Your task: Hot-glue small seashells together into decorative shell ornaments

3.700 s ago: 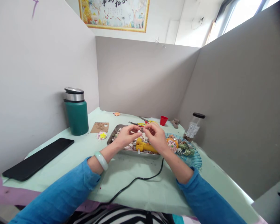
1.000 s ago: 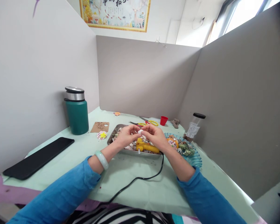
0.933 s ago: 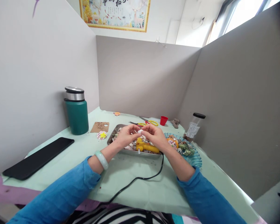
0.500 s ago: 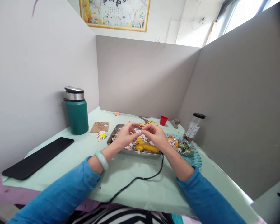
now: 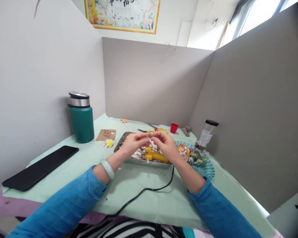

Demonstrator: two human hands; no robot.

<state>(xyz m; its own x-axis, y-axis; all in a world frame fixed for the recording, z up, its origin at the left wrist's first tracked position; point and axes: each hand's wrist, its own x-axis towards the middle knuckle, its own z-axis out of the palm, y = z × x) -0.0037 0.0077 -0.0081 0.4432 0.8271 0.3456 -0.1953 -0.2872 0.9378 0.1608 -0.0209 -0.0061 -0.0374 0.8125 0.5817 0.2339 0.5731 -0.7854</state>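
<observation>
Pale green table [image 5: 131,178] fills the lower half of frame. Metal tray [image 5: 119,142] at center, full of small shells; blue plate [image 5: 209,170] just right of it.

Left hand [image 5: 133,145] comes in over the tray from lower left, right hand [image 5: 166,144] from lower right. Fingertips converge near frame center, above the tray contents. Both hands in a pinch pose, thumb and index drawn in, tips almost meeting.

Yellow glue gun [image 5: 156,156] sits on the shells at the tray's near side, below the fingertips in frame. Neither hand looks to be on it. Handle's long axis runs left-right, dipping slightly to the right. Nozzle [image 5: 148,161] is at the left end, aimed at the bottom of frame. Right hand is nearer the handle. Black cord [image 5: 149,189] trails to bottom center.

Smallest: pale sliver [image 5: 149,137] right where the fingertips meet, upper-left of the handle in frame. Looks pinched between the hands, but can't confirm which fingers actually grip it. Too small to read its long axis or which way it points.
</observation>
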